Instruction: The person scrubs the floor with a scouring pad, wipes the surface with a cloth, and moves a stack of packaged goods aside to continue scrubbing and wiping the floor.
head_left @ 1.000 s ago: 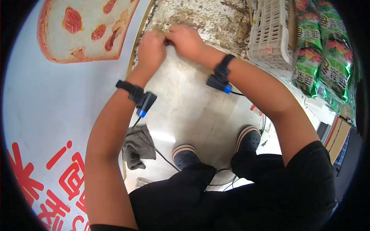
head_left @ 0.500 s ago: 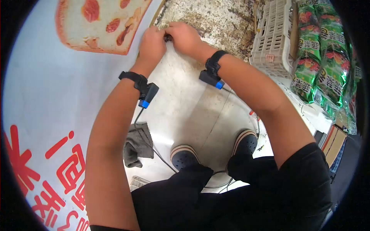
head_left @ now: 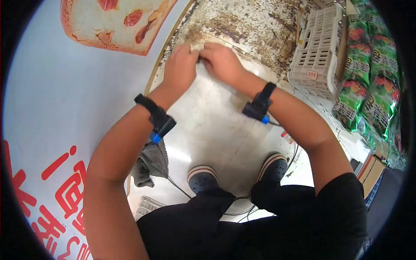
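My left hand and my right hand meet at the fingertips, above the border between stained and pale floor. The fingers of both are curled and pinched together. A small dark bit shows between them, too small and hidden to name. Each wrist wears a black strap with a black device; the left device and the right device both have a blue end.
A white panel printed with bread and red characters stands on the left. The floor is heavily stained at the top. On the right are a white plastic crate and green packets. A grey cloth hangs below my left forearm.
Both hands have shifted down and to the right in the view, still together at the fingertips. The whole view has also moved slightly, with the crate and packets lower and farther right.
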`<state>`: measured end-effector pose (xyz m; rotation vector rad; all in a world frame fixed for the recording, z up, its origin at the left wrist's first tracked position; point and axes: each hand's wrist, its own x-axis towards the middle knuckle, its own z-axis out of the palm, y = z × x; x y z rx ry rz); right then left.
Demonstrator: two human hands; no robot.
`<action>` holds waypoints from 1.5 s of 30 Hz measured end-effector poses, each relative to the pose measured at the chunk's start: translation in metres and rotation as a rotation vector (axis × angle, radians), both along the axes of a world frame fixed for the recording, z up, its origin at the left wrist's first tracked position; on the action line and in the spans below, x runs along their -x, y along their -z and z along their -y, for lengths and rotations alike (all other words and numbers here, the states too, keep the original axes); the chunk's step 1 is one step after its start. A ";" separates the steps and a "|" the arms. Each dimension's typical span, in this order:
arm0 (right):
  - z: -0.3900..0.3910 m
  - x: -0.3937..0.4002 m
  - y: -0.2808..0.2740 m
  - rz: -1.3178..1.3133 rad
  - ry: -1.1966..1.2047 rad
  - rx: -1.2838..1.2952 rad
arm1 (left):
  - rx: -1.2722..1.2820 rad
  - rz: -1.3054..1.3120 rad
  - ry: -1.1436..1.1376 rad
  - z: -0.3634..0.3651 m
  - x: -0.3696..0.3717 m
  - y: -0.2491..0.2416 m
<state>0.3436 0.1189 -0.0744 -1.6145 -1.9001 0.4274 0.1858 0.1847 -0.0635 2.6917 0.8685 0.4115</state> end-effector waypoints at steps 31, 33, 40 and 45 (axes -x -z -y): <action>-0.093 -0.035 0.003 0.232 0.029 -0.029 | -0.185 0.008 -0.205 -0.063 -0.047 0.014; -0.092 -0.036 0.001 0.265 0.024 -0.035 | -0.188 0.012 -0.185 -0.062 -0.049 0.011; -0.053 -0.018 0.004 0.140 0.105 -0.048 | -0.128 0.066 -0.185 -0.033 -0.024 0.009; 0.003 -0.007 -0.007 0.068 0.010 0.044 | -0.004 0.076 -0.067 0.017 0.002 0.004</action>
